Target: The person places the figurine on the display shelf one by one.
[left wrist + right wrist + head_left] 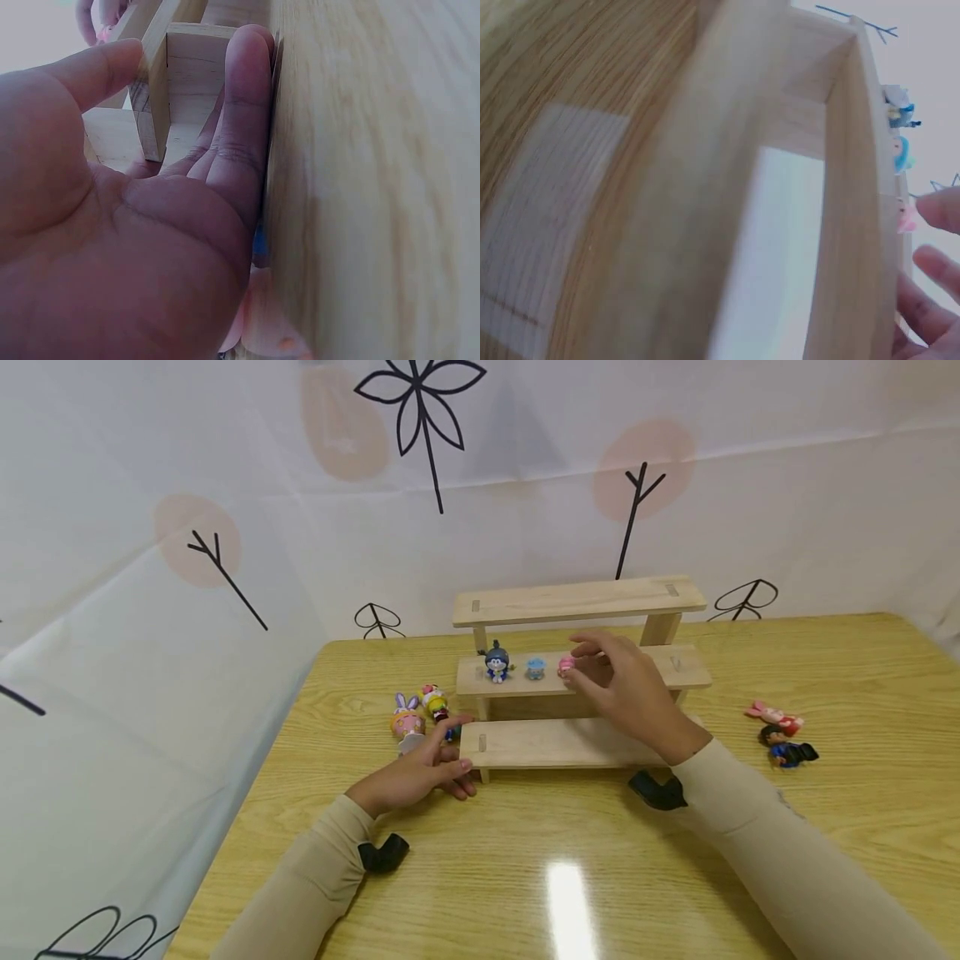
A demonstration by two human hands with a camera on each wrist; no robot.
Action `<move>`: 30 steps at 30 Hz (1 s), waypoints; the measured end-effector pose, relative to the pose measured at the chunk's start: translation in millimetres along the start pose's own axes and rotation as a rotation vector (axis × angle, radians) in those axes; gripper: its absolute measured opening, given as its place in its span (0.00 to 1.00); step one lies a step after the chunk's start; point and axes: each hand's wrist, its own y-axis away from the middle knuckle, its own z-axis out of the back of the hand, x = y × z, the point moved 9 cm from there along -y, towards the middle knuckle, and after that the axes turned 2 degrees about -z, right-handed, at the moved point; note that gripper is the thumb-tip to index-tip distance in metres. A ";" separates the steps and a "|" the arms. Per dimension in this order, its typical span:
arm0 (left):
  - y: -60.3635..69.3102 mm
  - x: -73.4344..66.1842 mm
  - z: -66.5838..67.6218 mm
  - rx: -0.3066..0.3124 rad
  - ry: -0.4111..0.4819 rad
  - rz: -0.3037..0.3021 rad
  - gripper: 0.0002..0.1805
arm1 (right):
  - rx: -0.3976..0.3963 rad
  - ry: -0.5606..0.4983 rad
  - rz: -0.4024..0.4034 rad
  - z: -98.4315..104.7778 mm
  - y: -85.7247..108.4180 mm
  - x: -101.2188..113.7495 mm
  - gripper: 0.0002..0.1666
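Observation:
A three-tier wooden shelf [580, 602] stands on the table. On its middle board sit a dark blue figurine [497, 663], a small light-blue figurine [535, 669] and a small pink figurine [566, 667]. My right hand [637, 689] is at the pink figurine, thumb and forefinger parted around it; in the right wrist view a fingertip lies close beside the pink figurine [906, 216], contact unclear. My left hand [420, 770] holds the left end of the lowest board [555, 743]. In the left wrist view, its thumb [112, 67] presses the board's edge while the other fingers reach along the end.
Left of the shelf lie a rabbit-eared figurine [407, 724] and a yellow-and-red figurine [433, 700], with another partly hidden behind my left hand. To the right lie a pink rabbit figurine [776, 718] and a dark-haired figurine in blue [786, 747]. A printed cloth [525, 527] hangs behind the table.

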 end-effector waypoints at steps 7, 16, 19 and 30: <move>0.0 -1.7 -0.7 -0.003 -0.008 -0.003 0.38 | -0.070 -0.061 -0.030 24.2 12.3 0.4 0.23; 1.6 -2.6 -1.1 0.001 -0.016 -0.008 0.38 | -0.162 0.000 0.022 54.3 34.6 -2.2 0.18; 1.2 -3.1 -1.6 0.003 -0.020 -0.013 0.39 | -0.180 0.026 0.030 65.0 42.8 -5.2 0.18; 2.0 -3.0 -1.4 0.001 -0.030 -0.007 0.38 | -0.247 0.105 -0.037 106.4 62.9 -36.7 0.18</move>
